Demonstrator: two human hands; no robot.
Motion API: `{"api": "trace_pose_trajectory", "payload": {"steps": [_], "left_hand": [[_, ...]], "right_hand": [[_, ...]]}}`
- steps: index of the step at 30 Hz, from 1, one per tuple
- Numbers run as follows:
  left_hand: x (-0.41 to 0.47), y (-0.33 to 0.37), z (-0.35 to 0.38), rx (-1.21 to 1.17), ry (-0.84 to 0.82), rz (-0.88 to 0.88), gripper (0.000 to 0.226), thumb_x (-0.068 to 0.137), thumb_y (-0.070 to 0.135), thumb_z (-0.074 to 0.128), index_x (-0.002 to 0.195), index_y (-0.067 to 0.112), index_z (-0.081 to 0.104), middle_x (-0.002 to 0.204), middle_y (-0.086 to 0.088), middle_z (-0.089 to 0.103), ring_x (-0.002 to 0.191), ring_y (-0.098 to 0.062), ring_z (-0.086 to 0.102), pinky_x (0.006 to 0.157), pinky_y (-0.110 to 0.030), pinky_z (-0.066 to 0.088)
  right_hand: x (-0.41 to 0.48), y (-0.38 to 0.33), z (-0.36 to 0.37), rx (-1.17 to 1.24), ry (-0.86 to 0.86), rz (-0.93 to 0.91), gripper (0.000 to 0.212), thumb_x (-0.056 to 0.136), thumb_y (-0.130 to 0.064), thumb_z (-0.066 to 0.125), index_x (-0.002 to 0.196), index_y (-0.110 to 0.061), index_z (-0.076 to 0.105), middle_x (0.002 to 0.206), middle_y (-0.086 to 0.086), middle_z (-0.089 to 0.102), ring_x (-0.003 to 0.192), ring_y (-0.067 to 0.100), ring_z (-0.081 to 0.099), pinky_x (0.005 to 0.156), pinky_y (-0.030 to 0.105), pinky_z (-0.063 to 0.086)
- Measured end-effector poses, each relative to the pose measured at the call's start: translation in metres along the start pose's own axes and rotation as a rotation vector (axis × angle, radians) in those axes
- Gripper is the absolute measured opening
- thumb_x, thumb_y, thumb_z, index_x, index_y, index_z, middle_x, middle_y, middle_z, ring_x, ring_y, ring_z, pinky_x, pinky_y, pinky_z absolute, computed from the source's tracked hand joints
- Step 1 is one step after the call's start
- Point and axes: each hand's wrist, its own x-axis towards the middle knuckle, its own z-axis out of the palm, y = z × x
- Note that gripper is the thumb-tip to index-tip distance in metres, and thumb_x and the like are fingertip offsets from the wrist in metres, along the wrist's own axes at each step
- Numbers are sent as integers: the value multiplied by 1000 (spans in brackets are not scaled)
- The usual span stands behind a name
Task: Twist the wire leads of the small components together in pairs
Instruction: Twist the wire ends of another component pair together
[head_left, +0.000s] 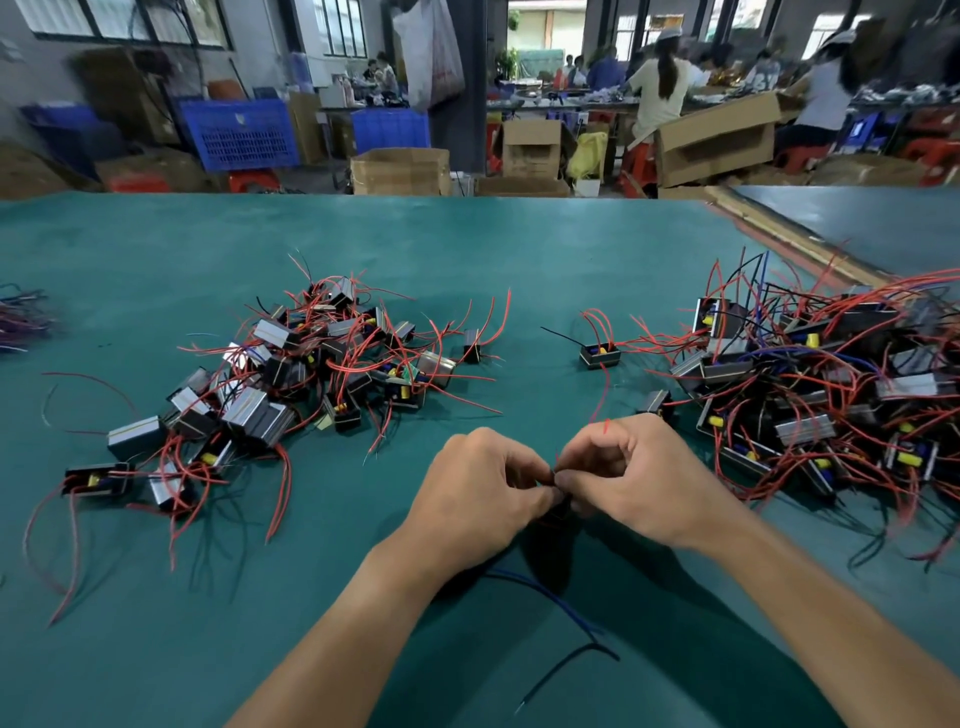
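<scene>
Two hands (483, 488) (639, 478) pinch leads (605, 427) between two piles (291, 384) (810, 389).

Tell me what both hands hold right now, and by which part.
The left hand and right hand both pinch one small component's wire leads; its body is mostly hidden.

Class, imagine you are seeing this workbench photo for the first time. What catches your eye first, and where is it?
First come the hands at bottom centre: the left hand and right hand meet, pinching thin wire leads above the green table. Flanking them are two tangles of small black components with red wires, the left heap and the bigger right heap.
</scene>
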Motion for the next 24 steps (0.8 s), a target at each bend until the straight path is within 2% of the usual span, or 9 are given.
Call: {"api": "trace_pose_trajectory", "payload": {"steps": [3,7,10,14,16,18,21,24], "left_hand": [[-1,2,0,-28,-18,-21,5,77,31,74,80,32,78,65,5,70,63,-18,62,61,-33,52],[-2,2,2,-48,-5,-38,6,75,28,74,75,32,77,55,10,65,48,-4,48,51,-21,41],[-2,4,3,-73,7,-38,7,73,26,73,72,33,76,48,10,58,42,-3,42,47,-18,35],[-2,6,5,-109,-14,-18,3,72,31,73,72,34,75,47,8,55,41,-5,38,45,-18,32],[-1,4,5,-118,-51,-30,4,73,30,71,71,32,74,47,9,54,41,-4,37,45,-16,31],[0,3,4,-143,-102,-50,10,78,24,73,70,31,75,46,13,54,41,-1,38,46,-14,31],[0,4,4,-122,-106,-23,8,78,21,74,75,29,76,55,11,63,47,-2,48,51,-17,38],[-2,6,6,-78,-54,38,5,73,24,75,77,27,76,64,8,69,53,-8,57,54,-20,44]], "right_hand": [[-2,-5,0,27,-10,41,21,82,4,71,68,-11,69,64,12,72,53,15,66,54,24,55],[-3,-9,-3,-123,-11,18,19,81,-6,74,66,-16,69,63,4,72,55,12,65,57,29,53],[-3,-11,-3,-225,1,18,21,79,-12,75,62,-19,67,56,-5,68,49,4,57,51,24,48],[-4,-11,0,-57,21,180,25,81,-5,72,58,-13,66,53,4,66,46,14,58,52,32,51],[-4,-11,-3,-42,-27,171,22,82,-5,72,62,-12,67,56,6,66,48,14,58,53,31,50],[-4,-13,-7,-93,-73,120,19,83,-7,73,65,-12,68,58,6,68,49,11,56,52,27,46],[-5,-15,-8,-140,-92,96,20,82,-8,72,63,-12,68,55,3,65,48,8,52,50,26,43],[-4,-14,-6,-109,-44,182,22,79,-5,68,57,-7,65,51,4,62,43,12,49,45,24,39]]}}
